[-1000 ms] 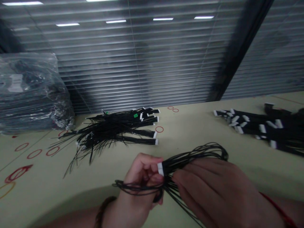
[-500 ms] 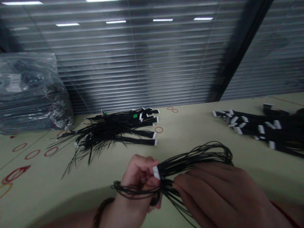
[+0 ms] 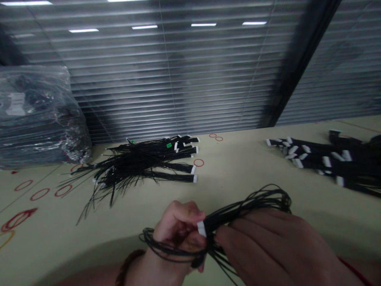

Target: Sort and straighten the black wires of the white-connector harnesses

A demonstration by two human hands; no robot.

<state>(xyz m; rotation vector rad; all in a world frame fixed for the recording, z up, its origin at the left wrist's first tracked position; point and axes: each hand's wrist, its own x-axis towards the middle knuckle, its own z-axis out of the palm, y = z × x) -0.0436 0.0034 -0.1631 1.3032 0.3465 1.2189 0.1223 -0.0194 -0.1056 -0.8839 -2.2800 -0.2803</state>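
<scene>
A black wire harness (image 3: 256,200) with a white connector (image 3: 201,228) at one end is held between both hands over the table. My left hand (image 3: 175,234) pinches the harness at the white connector, and a loop of thin black wire passes across its palm side. My right hand (image 3: 274,242) is closed around the wires just right of the connector, its fingertips bunched near it. Wires arch above its knuckles, and more trail down between the hands. The right fingertips are partly hidden by the back of that hand.
Black harnesses with white connectors lie in a pile (image 3: 139,159) at back left, with a green tag (image 3: 169,145) on it. Another pile (image 3: 357,159) lies at right. A clear plastic bag (image 3: 41,119) of dark wires stands far left. Blinds (image 3: 184,79) border the table's (image 3: 238,159) back edge.
Both hands and the white connector have shifted slightly down, the connector also a little to the right. My right fingertips sit closer to the connector. The piles stay put.
</scene>
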